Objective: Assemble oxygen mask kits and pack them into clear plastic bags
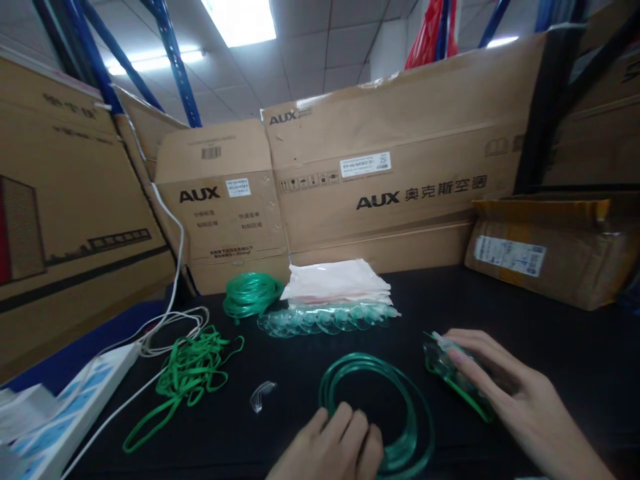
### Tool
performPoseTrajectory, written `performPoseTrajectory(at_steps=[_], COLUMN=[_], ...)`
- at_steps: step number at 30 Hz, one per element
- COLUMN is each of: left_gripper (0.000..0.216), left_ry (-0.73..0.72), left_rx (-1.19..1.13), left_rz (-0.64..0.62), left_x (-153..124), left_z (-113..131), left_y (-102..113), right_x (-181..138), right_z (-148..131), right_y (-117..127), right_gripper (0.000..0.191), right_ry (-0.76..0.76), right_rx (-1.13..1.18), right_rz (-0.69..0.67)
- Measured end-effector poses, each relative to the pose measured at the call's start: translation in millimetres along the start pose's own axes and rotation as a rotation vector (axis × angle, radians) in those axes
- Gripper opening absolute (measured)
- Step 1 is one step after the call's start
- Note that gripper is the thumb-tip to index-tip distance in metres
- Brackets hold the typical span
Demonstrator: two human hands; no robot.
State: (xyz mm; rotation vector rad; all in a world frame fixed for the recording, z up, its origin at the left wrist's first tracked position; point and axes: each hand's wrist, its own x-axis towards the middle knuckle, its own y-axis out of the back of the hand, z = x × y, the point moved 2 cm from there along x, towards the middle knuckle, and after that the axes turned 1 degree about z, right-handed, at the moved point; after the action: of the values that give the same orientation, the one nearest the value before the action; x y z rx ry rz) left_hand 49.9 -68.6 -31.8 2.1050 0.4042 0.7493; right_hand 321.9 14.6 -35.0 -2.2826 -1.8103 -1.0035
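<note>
A loose coil of clear green tubing (413,423) lies at the front middle of the black table. My left hand (333,443) is at its near left side, fingers curled closed over the loops; the fingertips are partly hidden. To the right, my right hand (500,373) grips a clear green plastic face mask (440,360) with a white connector and a green elastic strap along its lower edge. The palm hides part of the mask. Left of the coil are a few small clear plastic pieces (261,395).
Beyond the coil lie a row of nested green masks (325,320), white packets (337,283) and another tubing coil (250,293). Tangled green elastic straps (193,370) sit beside a power strip (75,407) with white cables. An open carton (540,253) stands right; AUX cardboard (390,147) walls the back.
</note>
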Motion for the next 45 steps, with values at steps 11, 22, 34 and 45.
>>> performPoseTrajectory(at_steps=[11, 22, 34, 45], left_gripper=[0.023, 0.027, 0.037, 0.058], left_ry=[0.561, 0.816, 0.797, 0.837], left_rx=[-0.580, -0.035, 0.060, -0.050], left_rz=[-0.028, -0.035, -0.385, -0.218], left_x=[12.2, -2.6, -43.4, -39.5], left_z=[-80.6, -256.3, -275.7, -256.5], left_y=[77.5, 34.9, -59.6, -23.5], right_x=[2.4, 3.2, 6.6, 9.6], right_z=[6.2, -6.4, -19.5, -38.1], right_y=[1.7, 0.7, 3.6, -6.0], right_gripper=[0.041, 0.042, 0.039, 0.035], right_ry=[0.072, 0.107, 0.145, 0.223], right_rx=[-0.025, 0.014, -0.040, 0.048], right_rz=[0.033, 0.067, 0.013, -0.152])
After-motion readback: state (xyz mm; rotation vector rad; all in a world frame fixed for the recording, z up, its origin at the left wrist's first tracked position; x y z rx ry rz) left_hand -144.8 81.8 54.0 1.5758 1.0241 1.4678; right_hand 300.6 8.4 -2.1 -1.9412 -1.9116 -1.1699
